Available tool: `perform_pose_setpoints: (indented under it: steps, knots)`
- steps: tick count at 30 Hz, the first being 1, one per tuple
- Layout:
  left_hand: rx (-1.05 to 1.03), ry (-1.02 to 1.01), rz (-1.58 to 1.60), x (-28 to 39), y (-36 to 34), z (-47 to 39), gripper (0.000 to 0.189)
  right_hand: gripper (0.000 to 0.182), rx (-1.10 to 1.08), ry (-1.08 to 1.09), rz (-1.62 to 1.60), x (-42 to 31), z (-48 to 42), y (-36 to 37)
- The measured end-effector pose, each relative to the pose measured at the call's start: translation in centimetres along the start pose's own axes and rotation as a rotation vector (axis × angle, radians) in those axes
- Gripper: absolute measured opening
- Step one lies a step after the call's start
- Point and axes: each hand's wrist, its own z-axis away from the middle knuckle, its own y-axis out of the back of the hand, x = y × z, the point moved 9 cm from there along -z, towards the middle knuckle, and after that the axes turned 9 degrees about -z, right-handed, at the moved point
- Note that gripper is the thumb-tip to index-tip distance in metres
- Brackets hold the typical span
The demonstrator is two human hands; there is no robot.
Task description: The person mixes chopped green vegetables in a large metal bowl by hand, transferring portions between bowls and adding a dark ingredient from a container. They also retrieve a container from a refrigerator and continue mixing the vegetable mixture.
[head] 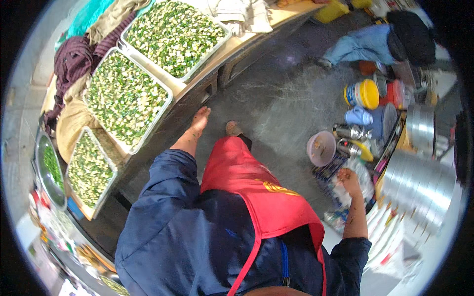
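My left hand [200,119] hangs beside the table edge, its fingers apart and nothing in it, with green bits stuck to the wrist. My right hand [347,178] is over a clear plastic bag [361,174], near a pinkish plastic bowl [321,148]; whether it touches or holds anything cannot be told. A large tray of chopped green and white filling [127,98] lies on the table, between a second such tray [177,37] farther off and a smaller one [90,168] nearer. A metal bowl [51,172] of chopped greens stands at the far left.
Dark cloths [74,61] lie behind the trays. On the right are a yellow-lidded bucket [368,93], a blue jug [358,115], metal thermos-like containers [351,131] and large metal steamers or pots [418,188]. A person in jeans [363,46] is at the upper right. Dark floor [281,100] lies between.
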Motion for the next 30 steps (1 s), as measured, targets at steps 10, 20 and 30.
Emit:
perform_pose_setpoints:
  steps: [10,20,30]
  knots:
    - [0.368,-0.047,0.456,-1.4,-4.1,-8.1,0.055,0.016,-0.277,-0.361,-0.036,-1.9,-19.6,2.0]
    - [0.916,-0.220,0.196,3.7,-1.8,-9.7,0.036,0.010,-0.619,-0.070,0.323,-17.3,-39.7,-6.5]
    - [1.135,-0.198,0.058,0.8,-6.0,-5.1,0.037,0.025,-0.753,0.147,0.810,-19.8,-45.4,-10.6]
